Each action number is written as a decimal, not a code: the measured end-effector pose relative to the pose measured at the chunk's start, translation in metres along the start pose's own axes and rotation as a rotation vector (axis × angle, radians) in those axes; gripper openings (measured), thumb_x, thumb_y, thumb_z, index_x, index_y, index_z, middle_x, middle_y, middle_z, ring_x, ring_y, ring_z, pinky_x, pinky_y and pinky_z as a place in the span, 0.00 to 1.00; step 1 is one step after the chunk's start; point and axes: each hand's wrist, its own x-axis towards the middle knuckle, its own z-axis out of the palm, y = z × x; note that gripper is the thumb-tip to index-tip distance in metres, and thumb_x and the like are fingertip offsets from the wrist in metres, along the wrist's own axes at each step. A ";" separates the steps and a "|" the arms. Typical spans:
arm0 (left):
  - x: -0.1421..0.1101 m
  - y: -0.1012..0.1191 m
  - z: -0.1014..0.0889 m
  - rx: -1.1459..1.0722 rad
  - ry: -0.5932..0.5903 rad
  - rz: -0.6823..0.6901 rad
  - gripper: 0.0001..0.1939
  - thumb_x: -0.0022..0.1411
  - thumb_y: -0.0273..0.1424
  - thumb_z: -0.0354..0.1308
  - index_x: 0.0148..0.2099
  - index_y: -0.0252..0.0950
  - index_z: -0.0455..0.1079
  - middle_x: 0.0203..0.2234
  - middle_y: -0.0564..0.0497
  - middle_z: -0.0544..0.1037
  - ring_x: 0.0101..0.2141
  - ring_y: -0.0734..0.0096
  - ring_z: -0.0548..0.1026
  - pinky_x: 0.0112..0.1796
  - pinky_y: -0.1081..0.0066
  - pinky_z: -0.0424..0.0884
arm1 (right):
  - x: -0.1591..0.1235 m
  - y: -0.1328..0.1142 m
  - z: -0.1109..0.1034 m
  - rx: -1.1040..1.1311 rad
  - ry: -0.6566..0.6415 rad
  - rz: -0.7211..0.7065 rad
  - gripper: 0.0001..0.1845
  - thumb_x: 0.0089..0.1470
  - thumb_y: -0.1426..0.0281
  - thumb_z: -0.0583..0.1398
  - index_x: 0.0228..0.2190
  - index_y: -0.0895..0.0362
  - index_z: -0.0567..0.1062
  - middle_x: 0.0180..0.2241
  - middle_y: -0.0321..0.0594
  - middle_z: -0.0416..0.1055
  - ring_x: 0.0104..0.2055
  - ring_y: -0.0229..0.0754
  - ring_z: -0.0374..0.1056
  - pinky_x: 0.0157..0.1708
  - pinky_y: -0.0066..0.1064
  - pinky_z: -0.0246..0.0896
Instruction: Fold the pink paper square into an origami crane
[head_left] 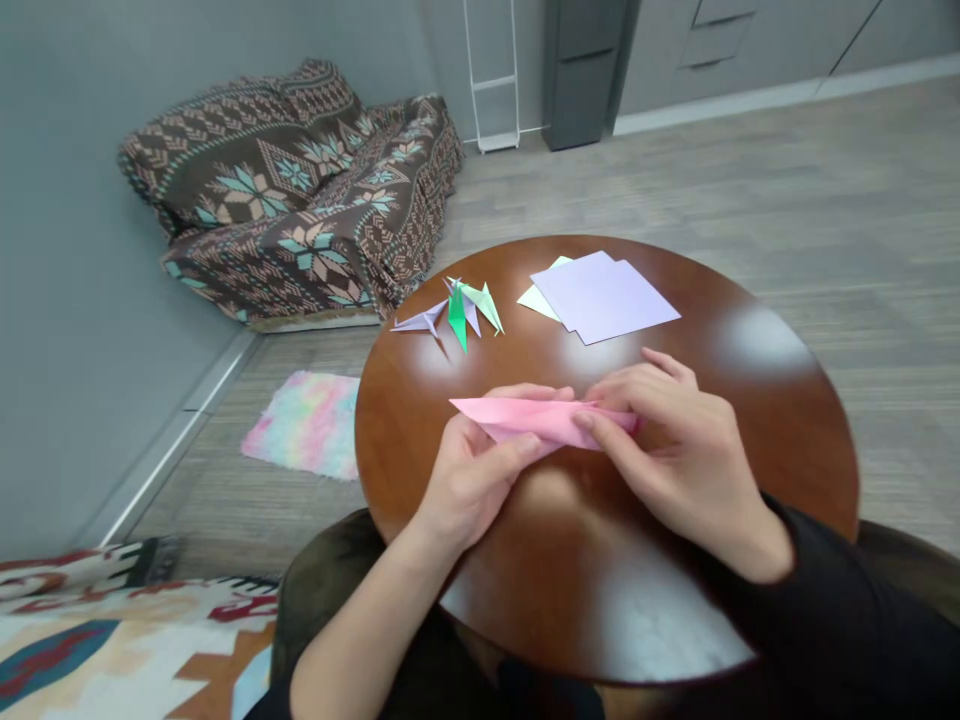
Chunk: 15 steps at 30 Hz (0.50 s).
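Observation:
A folded pink paper (525, 415), long and pointed at its left end, lies low over the round brown table (787, 420). My left hand (476, 475) pinches its lower edge from the near side. My right hand (667, 450) presses and grips its right end, fingers closed over the fold. Both hands hold the same piece.
Several finished folded paper figures (457, 310) in lilac and green lie at the table's far left. A small stack of lilac and pale green paper squares (600, 295) sits at the far middle. A patterned sofa (300, 190), a pastel mat (307, 425) and a rug (112, 640) are on the floor at left.

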 end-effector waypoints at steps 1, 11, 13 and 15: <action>0.000 -0.001 0.000 0.013 0.035 0.007 0.16 0.58 0.30 0.72 0.49 0.36 0.81 0.49 0.43 0.85 0.51 0.54 0.82 0.55 0.60 0.76 | 0.000 -0.001 0.000 -0.002 0.004 0.004 0.09 0.61 0.73 0.63 0.29 0.53 0.74 0.29 0.35 0.79 0.32 0.43 0.76 0.60 0.57 0.55; 0.009 -0.004 -0.003 -0.025 0.269 0.100 0.14 0.52 0.34 0.77 0.36 0.37 0.77 0.32 0.49 0.87 0.38 0.57 0.86 0.48 0.57 0.80 | 0.000 -0.006 -0.003 0.060 0.017 0.009 0.10 0.59 0.73 0.65 0.27 0.53 0.71 0.27 0.32 0.78 0.27 0.39 0.75 0.63 0.52 0.56; 0.009 -0.004 -0.004 -0.025 0.285 0.103 0.15 0.50 0.34 0.78 0.35 0.37 0.76 0.31 0.50 0.87 0.37 0.57 0.86 0.47 0.57 0.81 | 0.000 -0.006 -0.003 0.071 0.005 0.004 0.10 0.58 0.74 0.65 0.27 0.53 0.71 0.27 0.32 0.79 0.28 0.39 0.75 0.63 0.53 0.55; 0.009 -0.004 -0.004 -0.012 0.285 0.102 0.15 0.51 0.35 0.78 0.36 0.36 0.76 0.32 0.49 0.87 0.37 0.57 0.86 0.46 0.58 0.81 | 0.000 -0.006 -0.003 0.076 0.004 -0.002 0.11 0.58 0.75 0.64 0.26 0.53 0.70 0.27 0.32 0.78 0.28 0.39 0.76 0.63 0.53 0.55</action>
